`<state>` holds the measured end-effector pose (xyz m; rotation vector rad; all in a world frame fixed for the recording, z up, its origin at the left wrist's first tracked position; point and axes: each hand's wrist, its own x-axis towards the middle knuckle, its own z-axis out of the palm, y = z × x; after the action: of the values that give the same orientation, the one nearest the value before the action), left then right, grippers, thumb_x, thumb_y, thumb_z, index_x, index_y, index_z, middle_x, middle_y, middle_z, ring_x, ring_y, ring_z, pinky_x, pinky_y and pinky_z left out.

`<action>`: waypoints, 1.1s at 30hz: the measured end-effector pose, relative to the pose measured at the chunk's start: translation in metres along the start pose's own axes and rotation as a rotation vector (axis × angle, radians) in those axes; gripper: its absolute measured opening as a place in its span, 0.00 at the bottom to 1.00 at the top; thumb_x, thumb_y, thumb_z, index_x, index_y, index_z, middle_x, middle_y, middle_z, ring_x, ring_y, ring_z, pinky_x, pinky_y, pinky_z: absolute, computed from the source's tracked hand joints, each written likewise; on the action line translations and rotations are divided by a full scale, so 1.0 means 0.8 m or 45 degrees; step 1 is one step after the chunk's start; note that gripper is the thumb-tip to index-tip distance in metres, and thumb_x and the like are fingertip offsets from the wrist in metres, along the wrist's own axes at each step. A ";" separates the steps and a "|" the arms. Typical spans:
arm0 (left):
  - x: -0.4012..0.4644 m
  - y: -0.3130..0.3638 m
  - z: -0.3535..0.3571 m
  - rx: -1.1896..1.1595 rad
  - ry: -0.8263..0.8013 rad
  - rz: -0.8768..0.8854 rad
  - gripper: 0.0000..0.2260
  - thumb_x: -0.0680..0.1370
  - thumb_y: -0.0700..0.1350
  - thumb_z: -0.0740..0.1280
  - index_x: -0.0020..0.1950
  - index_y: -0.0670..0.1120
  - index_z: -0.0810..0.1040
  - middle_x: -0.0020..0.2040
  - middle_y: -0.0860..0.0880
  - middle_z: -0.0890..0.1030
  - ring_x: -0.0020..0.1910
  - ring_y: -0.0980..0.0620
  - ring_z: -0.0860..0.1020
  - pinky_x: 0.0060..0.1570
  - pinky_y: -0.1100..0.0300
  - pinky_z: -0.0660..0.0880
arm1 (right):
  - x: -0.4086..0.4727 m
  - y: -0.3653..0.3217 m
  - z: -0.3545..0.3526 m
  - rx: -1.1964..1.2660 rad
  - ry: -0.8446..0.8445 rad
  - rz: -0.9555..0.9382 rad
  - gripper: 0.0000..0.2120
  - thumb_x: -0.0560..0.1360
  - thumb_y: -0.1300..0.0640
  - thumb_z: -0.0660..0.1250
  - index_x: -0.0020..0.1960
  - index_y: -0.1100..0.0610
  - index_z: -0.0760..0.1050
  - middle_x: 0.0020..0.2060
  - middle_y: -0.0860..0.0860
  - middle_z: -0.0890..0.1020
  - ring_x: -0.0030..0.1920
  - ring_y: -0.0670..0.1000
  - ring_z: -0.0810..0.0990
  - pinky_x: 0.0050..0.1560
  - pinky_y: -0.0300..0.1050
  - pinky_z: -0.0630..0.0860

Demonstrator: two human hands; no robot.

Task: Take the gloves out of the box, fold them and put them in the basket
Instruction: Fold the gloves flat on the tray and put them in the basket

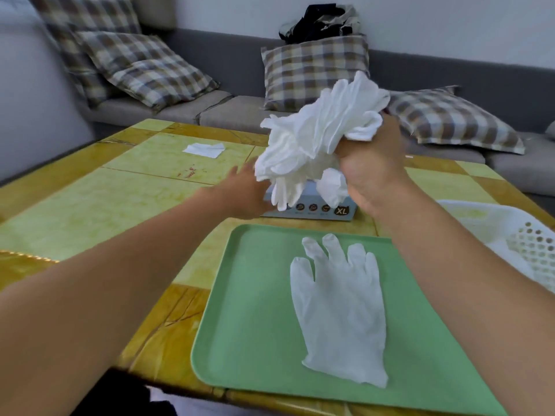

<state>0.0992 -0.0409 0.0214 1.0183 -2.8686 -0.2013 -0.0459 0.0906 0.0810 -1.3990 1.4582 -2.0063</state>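
Two hands work above the counter (90, 199). The right hand (372, 166) is raised over the glove box (315, 210), its grip closed around a crumpled bunch of gloves (318, 136) whose loose fingers dangle down toward the box top. The left hand (243, 190) reaches forward at the left end of the box, partly hidden behind the hanging gloves; its fingers look extended and it seems to steady the box, though contact cannot be confirmed from this view. One single glove (339, 310) lies flat, fingers pointing away from the person, on the green tray (240, 325) just in front of the box. The white perforated basket (522, 244) sits at the right edge of the counter, beside the tray.

Step in hand, as judged: extraction, with several gloves drawn out at once. The next move calls for separating one glove from the bunch, which will likely cling and tangle, then laying it flat for folding. The basket sits near the right forearm, well placed for depositing folded gloves.
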 end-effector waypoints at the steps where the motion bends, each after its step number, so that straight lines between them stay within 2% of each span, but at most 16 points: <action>1: -0.013 -0.014 -0.002 -0.131 0.050 -0.064 0.20 0.81 0.53 0.61 0.69 0.44 0.74 0.68 0.42 0.75 0.66 0.40 0.72 0.65 0.45 0.70 | -0.009 -0.001 0.007 -0.131 0.033 -0.147 0.02 0.67 0.71 0.68 0.40 0.68 0.76 0.35 0.59 0.80 0.39 0.47 0.75 0.39 0.45 0.78; 3: -0.047 -0.039 -0.012 -0.399 0.138 -0.223 0.15 0.82 0.48 0.63 0.66 0.45 0.77 0.65 0.44 0.79 0.61 0.43 0.77 0.59 0.51 0.75 | -0.033 0.005 0.028 -0.383 -0.018 -0.421 0.05 0.69 0.71 0.66 0.36 0.66 0.73 0.31 0.55 0.75 0.35 0.44 0.69 0.36 0.40 0.69; 4: -0.060 -0.046 -0.015 -0.530 0.120 -0.295 0.12 0.82 0.45 0.62 0.63 0.45 0.80 0.60 0.44 0.82 0.55 0.45 0.81 0.53 0.51 0.78 | -0.048 0.013 0.034 -0.494 -0.151 -0.485 0.06 0.70 0.70 0.66 0.36 0.63 0.74 0.32 0.51 0.77 0.35 0.44 0.71 0.37 0.40 0.70; 6: -0.091 -0.046 -0.021 -0.761 -0.038 -0.368 0.10 0.83 0.45 0.61 0.59 0.46 0.80 0.54 0.46 0.83 0.47 0.47 0.83 0.46 0.53 0.82 | -0.088 0.045 0.042 -0.832 -0.670 -0.354 0.04 0.72 0.68 0.66 0.42 0.62 0.78 0.40 0.52 0.82 0.42 0.51 0.79 0.46 0.48 0.78; 8: -0.116 -0.031 -0.019 -0.880 -0.244 -0.363 0.10 0.84 0.49 0.61 0.62 0.48 0.78 0.54 0.48 0.82 0.48 0.48 0.84 0.45 0.56 0.83 | -0.127 0.070 0.037 -1.164 -1.221 -0.173 0.08 0.72 0.68 0.67 0.49 0.61 0.81 0.49 0.56 0.82 0.50 0.57 0.80 0.53 0.55 0.77; 10: -0.125 -0.017 -0.001 -0.830 -0.411 -0.302 0.13 0.83 0.50 0.64 0.67 0.49 0.75 0.57 0.49 0.81 0.49 0.50 0.83 0.47 0.57 0.82 | -0.149 0.080 0.029 -1.220 -1.380 -0.211 0.10 0.68 0.67 0.72 0.49 0.60 0.81 0.53 0.55 0.81 0.54 0.57 0.78 0.55 0.56 0.77; 13: -0.125 0.004 0.014 -0.698 -0.387 -0.241 0.20 0.82 0.51 0.65 0.74 0.48 0.71 0.65 0.48 0.77 0.54 0.51 0.79 0.53 0.59 0.75 | -0.156 0.047 0.024 -0.921 -1.332 0.034 0.22 0.66 0.67 0.70 0.57 0.50 0.82 0.61 0.44 0.79 0.62 0.46 0.76 0.63 0.43 0.74; 16: -0.123 0.009 0.015 -0.709 -0.355 -0.234 0.22 0.83 0.50 0.65 0.77 0.48 0.67 0.67 0.47 0.74 0.56 0.50 0.76 0.52 0.61 0.71 | -0.163 0.020 0.011 -0.645 -1.247 0.261 0.33 0.67 0.65 0.72 0.64 0.36 0.76 0.69 0.34 0.72 0.70 0.37 0.69 0.68 0.33 0.65; 18: -0.123 0.005 0.019 -0.654 -0.373 -0.200 0.24 0.82 0.49 0.66 0.76 0.50 0.66 0.67 0.48 0.74 0.54 0.49 0.78 0.51 0.59 0.75 | -0.169 0.019 -0.008 -0.692 -1.115 0.223 0.35 0.68 0.57 0.78 0.68 0.35 0.71 0.70 0.35 0.67 0.71 0.38 0.66 0.71 0.35 0.63; 20: -0.122 0.001 0.023 -0.495 -0.344 -0.168 0.25 0.81 0.51 0.66 0.77 0.51 0.64 0.70 0.47 0.74 0.59 0.48 0.77 0.58 0.55 0.75 | -0.175 0.028 -0.027 -0.954 -0.986 0.201 0.43 0.65 0.43 0.81 0.75 0.37 0.63 0.72 0.36 0.63 0.73 0.41 0.63 0.74 0.45 0.64; 22: -0.120 0.004 0.022 -0.453 -0.264 -0.153 0.24 0.83 0.55 0.61 0.78 0.51 0.64 0.73 0.47 0.71 0.65 0.47 0.74 0.64 0.51 0.71 | -0.182 0.040 -0.039 -1.209 -0.973 0.270 0.54 0.62 0.33 0.79 0.79 0.42 0.54 0.75 0.41 0.60 0.75 0.47 0.60 0.74 0.50 0.64; 24: -0.120 0.015 0.017 -0.567 -0.286 -0.174 0.28 0.82 0.65 0.55 0.78 0.51 0.63 0.73 0.50 0.70 0.66 0.46 0.73 0.67 0.48 0.69 | -0.189 0.051 -0.048 -1.286 -1.002 0.380 0.59 0.63 0.30 0.77 0.82 0.46 0.47 0.78 0.45 0.59 0.76 0.50 0.61 0.73 0.49 0.65; 26: -0.123 0.024 0.019 -0.578 -0.422 -0.144 0.39 0.75 0.74 0.58 0.77 0.52 0.62 0.73 0.53 0.69 0.67 0.47 0.72 0.69 0.47 0.68 | -0.189 0.055 -0.061 -1.298 -1.004 0.418 0.57 0.66 0.33 0.76 0.82 0.47 0.46 0.78 0.47 0.60 0.75 0.50 0.63 0.71 0.49 0.67; 29: -0.126 0.019 0.032 -0.251 -0.525 -0.038 0.47 0.70 0.67 0.73 0.80 0.53 0.54 0.75 0.53 0.66 0.68 0.48 0.71 0.68 0.48 0.71 | -0.180 0.053 -0.086 -1.357 -1.051 0.425 0.45 0.73 0.45 0.75 0.81 0.49 0.53 0.78 0.48 0.62 0.74 0.48 0.65 0.69 0.43 0.66; 31: -0.122 0.011 0.037 -0.183 -0.480 -0.024 0.42 0.72 0.57 0.75 0.79 0.51 0.56 0.74 0.50 0.67 0.66 0.47 0.72 0.65 0.48 0.73 | -0.176 0.053 -0.099 -1.355 -1.103 0.434 0.39 0.74 0.51 0.74 0.79 0.50 0.59 0.78 0.46 0.61 0.75 0.46 0.63 0.69 0.37 0.61; 33: -0.115 0.007 0.040 -0.155 -0.405 0.000 0.33 0.76 0.47 0.72 0.77 0.48 0.61 0.70 0.47 0.69 0.63 0.46 0.73 0.61 0.51 0.74 | -0.175 0.053 -0.113 -1.318 -1.137 0.436 0.38 0.73 0.53 0.75 0.78 0.49 0.61 0.78 0.43 0.60 0.77 0.44 0.60 0.70 0.34 0.56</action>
<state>0.1627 0.0245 -0.0130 1.0473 -3.0852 -0.5800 -0.0647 0.2200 -0.0300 -1.8087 2.0537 -0.1886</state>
